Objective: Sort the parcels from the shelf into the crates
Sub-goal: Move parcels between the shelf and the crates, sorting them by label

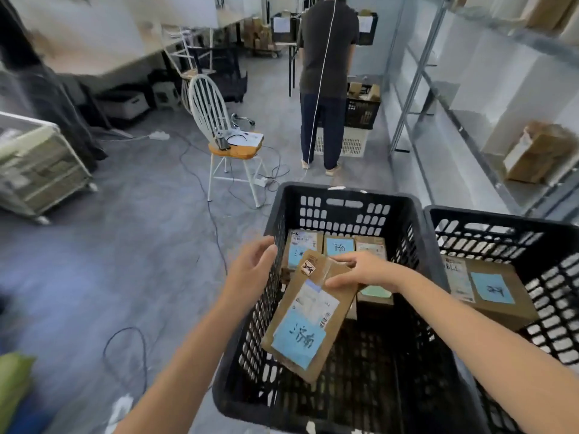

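My right hand (365, 270) grips the top edge of a flat brown parcel (308, 317) with a blue handwritten label, holding it tilted over the black crate (341, 198) in front of me. My left hand (250, 266) hovers with relaxed fingers just left of the parcel, at the crate's left wall, holding nothing. Several labelled parcels (340, 245) lie along the crate's far side. A second black crate (501, 223) to the right holds a larger parcel (492, 289). On the metal shelf (445, 98) at the right rests another brown parcel (532, 151).
A person (327, 76) stands ahead with their back to me, next to stacked crates (360, 120). A white chair (228, 136) with a device on its seat stands left of centre. Cables (200, 180) trail over the grey floor. A wheeled cart (37, 167) sits at the left.
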Motion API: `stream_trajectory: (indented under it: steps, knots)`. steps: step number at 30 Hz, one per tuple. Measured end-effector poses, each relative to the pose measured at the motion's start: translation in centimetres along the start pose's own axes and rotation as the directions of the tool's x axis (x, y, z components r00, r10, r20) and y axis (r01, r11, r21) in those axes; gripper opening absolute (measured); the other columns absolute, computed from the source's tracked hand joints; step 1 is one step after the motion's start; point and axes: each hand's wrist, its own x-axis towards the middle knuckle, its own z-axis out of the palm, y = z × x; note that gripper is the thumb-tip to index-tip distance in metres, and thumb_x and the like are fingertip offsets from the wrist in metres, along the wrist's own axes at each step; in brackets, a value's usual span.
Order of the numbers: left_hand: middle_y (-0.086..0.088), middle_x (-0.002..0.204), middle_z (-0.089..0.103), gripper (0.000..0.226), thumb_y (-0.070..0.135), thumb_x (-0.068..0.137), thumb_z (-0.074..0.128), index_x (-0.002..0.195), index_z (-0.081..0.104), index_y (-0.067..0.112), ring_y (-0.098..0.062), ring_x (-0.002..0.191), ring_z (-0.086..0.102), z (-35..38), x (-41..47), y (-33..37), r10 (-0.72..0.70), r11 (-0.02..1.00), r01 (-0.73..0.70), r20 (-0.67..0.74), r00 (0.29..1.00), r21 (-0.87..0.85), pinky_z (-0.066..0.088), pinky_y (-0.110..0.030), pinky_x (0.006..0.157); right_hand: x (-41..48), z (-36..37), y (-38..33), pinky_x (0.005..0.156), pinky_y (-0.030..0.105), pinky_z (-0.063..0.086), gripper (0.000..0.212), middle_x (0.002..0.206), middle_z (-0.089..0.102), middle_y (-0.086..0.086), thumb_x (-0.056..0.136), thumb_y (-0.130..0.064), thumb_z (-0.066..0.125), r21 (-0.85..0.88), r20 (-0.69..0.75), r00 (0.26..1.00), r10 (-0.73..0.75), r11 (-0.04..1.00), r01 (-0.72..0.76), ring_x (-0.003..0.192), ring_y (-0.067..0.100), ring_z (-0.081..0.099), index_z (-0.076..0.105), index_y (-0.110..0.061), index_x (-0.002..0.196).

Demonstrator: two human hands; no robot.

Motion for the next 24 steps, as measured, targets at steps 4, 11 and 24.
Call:
stream_trajectory:
  steps: [4,11,24]
  knots:
    - [0.004,0.129,0.061,0.032,0.024,0.102,0.051,0.132,0.057,0.016,-0.008,0.118,0.056,1.3,2.4,-1.0,0.056,0.989,-0.059,0.028,0.998,0.135,0.044,-0.022,0.099,4.6,1.2,-0.2,0.092,0.033,0.055,0.091,0.122,0.06,-0.005,0.055,-0.062,0.087,-0.147,0.125,0.992,0.014,0.989,0.005,0.107,0.012,0.062,0.053,-0.036,0.135]
    - [0.001,0.133,0.058,0.03,0.018,0.102,0.05,0.131,0.058,0.012,-0.01,0.124,0.051,2.5,3.8,-2.1,0.129,0.969,-0.126,-0.003,0.992,0.214,0.038,-0.015,0.103,8.2,5.3,-0.3,0.097,0.043,0.053,0.065,0.107,0.072,0.004,0.061,-0.055,0.087,-0.233,0.237,0.971,-0.014,0.97,0.071,0.104,0.021,0.066,0.07,-0.013,0.108]
    - [0.01,0.137,0.051,0.032,0.02,0.103,0.047,0.134,0.055,0.018,0.002,0.126,0.042,2.8,3.8,-2.9,0.191,0.949,-0.195,0.043,0.981,0.247,0.025,0.007,0.092,8.8,6.7,1.3,0.082,0.029,0.048,0.091,0.108,0.062,-0.01,0.059,-0.093,0.053,-0.426,0.17,0.983,-0.068,0.895,0.136,0.096,0.009,0.058,0.059,-0.024,0.119]
